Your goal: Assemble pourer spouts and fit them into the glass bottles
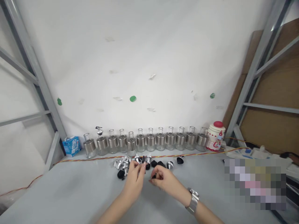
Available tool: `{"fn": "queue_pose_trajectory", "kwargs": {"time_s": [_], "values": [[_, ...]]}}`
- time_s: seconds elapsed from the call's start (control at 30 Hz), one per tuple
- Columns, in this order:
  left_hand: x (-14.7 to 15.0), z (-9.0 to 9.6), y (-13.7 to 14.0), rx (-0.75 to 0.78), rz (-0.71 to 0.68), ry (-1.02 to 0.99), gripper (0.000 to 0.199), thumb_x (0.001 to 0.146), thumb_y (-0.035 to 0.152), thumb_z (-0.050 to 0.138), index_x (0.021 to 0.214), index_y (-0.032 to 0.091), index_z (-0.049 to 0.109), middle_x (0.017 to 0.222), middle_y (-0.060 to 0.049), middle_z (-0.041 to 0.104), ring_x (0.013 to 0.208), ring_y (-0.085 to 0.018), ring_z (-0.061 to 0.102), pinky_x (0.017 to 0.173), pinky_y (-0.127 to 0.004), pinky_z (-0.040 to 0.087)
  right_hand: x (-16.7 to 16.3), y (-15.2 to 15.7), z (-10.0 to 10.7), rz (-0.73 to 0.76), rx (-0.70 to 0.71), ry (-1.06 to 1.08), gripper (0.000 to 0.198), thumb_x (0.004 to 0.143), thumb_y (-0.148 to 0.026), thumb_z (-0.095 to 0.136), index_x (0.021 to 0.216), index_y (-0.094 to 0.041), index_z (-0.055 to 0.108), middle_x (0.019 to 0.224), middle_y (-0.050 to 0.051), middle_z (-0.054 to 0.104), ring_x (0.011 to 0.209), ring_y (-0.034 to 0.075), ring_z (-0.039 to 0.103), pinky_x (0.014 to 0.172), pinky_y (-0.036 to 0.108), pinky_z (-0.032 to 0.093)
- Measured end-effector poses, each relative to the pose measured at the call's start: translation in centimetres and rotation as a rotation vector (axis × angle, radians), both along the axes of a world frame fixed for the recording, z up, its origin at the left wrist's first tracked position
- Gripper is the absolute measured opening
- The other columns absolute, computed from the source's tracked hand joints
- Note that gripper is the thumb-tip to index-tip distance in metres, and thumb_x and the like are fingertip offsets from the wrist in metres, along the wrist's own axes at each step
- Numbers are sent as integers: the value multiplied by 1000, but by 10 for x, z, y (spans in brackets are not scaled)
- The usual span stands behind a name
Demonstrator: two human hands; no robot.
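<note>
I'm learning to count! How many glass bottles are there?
12 glass bottles. They stand in a row along the wall: the leftmost beside the blue carton, the second with a stopper on top, nine more next, the rightmost beside the white jar.

The bench (63,186) lies open at lower left; across the centre, bottles (150,138) block the back and stoppers (180,160) clutter the front.

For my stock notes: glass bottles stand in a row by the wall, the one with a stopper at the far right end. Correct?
Not the far right end: in the head view, the bottle with the stopper stands second from the left. The rest holds.
</note>
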State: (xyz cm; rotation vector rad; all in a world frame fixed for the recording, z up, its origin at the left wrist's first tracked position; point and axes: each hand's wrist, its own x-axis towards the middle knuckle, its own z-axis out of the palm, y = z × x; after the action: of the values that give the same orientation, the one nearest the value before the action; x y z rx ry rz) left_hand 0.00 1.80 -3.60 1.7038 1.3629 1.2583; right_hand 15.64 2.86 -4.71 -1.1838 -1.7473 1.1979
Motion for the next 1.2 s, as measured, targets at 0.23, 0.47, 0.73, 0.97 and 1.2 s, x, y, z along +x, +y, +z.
{"fn": "queue_pose_trajectory", "kwargs": {"time_s": [0.23, 0.47, 0.73, 0.97, 1.2], "values": [[2, -2, -6, -334, -223, -221, 48, 81, 52, 33, 119, 26, 43, 120, -5, 44, 103, -20, 44, 80, -31, 40, -4, -10, 5, 48, 132, 129, 31, 70, -26, 61, 98, -22, 48, 63, -6, 47, 57, 11, 48, 52, 21, 39], [7, -20, 0, -307, -383, -303, 64, 79, 59, 26, 132, 23, 23, 115, -10, 48, 85, -18, 54, 71, -32, 45, 2, -5, 12, -63, 316, -4, 17, 80, -32, 47, 90, -21, 55, 70, -1, 57, 59, 13, 53, 57, 24, 41], [-11, -14, 14, 56, 40, 190, 32, 80, 42, 41, 100, 21, 55, 99, -6, 45, 82, -18, 55, 65, -30, 47, 84, 59, 5, -684, 354, -551, 23, 79, -34, 43, 87, -18, 58, 70, 6, 65, 66, 19, 58, 58, 27, 38], [-12, -24, 19, 192, -1, 490, 26, 81, 31, 42, 101, 22, 56, 96, -6, 46, 80, -17, 54, 75, -35, 46, 77, 53, 6, -681, 403, -674, 21, 79, -25, 45, 89, -15, 61, 90, 13, 62, 91, 26, 53, 75, 35, 34], [-3, -15, 0, 256, -296, 696, 37, 79, 26, 51, 114, 35, 48, 107, -3, 50, 102, -21, 46, 88, -38, 39, 56, 29, 15, -110, 330, -654, 18, 70, -30, 59, 85, -20, 59, 74, 1, 61, 67, 15, 56, 58, 22, 37]]}}
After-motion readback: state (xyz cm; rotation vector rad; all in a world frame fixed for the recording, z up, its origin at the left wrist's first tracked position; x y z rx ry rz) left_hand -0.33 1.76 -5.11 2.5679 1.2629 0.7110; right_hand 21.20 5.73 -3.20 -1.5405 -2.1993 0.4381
